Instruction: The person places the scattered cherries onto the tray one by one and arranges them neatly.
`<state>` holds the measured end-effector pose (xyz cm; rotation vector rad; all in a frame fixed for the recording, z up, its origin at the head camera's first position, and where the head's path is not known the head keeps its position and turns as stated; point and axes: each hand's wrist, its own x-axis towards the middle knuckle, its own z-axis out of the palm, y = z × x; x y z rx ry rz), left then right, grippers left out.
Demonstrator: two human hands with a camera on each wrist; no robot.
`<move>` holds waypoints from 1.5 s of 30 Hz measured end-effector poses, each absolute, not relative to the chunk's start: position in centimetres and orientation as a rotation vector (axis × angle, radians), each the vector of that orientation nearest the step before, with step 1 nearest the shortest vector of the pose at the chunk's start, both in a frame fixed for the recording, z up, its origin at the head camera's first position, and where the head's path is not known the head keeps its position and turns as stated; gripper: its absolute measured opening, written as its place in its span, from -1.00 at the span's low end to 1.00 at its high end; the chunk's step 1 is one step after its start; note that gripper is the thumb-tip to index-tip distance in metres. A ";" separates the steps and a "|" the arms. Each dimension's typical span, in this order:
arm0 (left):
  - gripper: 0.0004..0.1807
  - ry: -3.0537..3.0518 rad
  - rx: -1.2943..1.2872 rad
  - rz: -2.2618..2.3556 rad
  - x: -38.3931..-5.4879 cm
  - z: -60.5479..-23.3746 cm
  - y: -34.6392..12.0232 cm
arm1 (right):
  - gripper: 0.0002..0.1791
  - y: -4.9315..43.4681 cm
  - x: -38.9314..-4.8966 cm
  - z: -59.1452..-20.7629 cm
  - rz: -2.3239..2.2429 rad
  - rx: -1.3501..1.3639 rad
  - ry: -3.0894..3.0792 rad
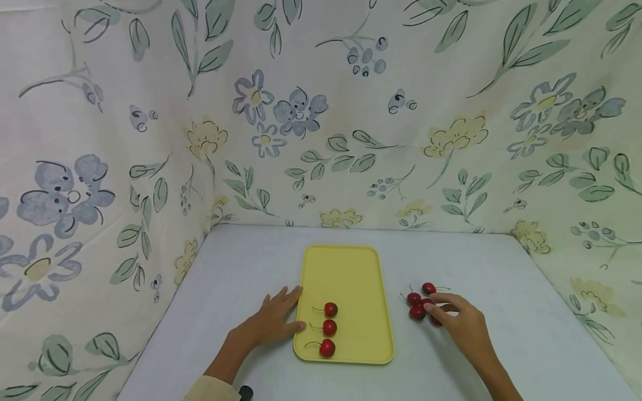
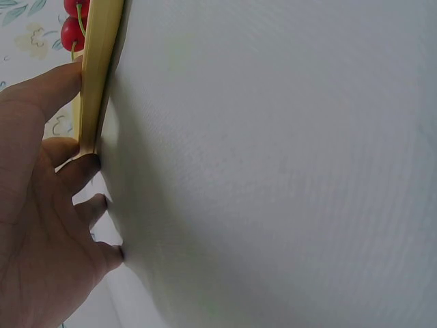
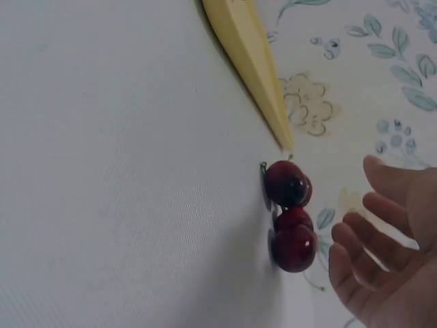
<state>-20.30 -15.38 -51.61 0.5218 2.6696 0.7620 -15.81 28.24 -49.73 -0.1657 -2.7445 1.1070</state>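
On the yellow tray (image 1: 346, 278), three red cherries (image 1: 329, 327) with stems stand in a column near the left side. My left hand (image 1: 275, 317) touches the tray's left edge, thumb and fingers spread; the left wrist view shows the thumb (image 2: 58, 89) against the rim. To the right of the tray, several loose cherries (image 1: 417, 312) lie bunched on the table. Over them reaches my right hand (image 1: 463, 323), hiding part of the bunch. In the right wrist view its fingers (image 3: 372, 242) are loosely bent, apart from the cherries (image 3: 294, 247), with nothing between them.
A white table (image 1: 251, 256) carries the tray and the cherries. Floral-patterned cloth (image 1: 321, 184) rises behind the table and along its sides. A small black object (image 1: 246, 392) shows beside the left sleeve (image 1: 213, 390) at the bottom.
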 end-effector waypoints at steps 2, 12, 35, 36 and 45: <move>-0.01 2.670 0.519 0.753 -20.4 -51.6 -15.4 | -0.51 28.5 -15.8 -49.7 1.130 -0.189 -2.750; 0.01 2.667 0.508 0.753 -20.3 -51.5 -15.3 | -0.36 29.3 -16.2 -50.1 1.173 -0.314 -2.815; 0.00 2.667 0.511 0.736 -20.4 -51.2 -15.2 | -0.44 30.1 -16.4 -51.5 1.090 -0.307 -2.886; 0.00 2.669 0.511 0.736 -20.4 -51.2 -15.2 | -0.44 30.1 -16.4 -51.5 1.088 -0.317 -2.887; 0.00 2.665 0.509 0.749 -20.4 -51.4 -15.2 | -0.64 30.0 -16.2 -51.7 1.067 -0.335 -2.907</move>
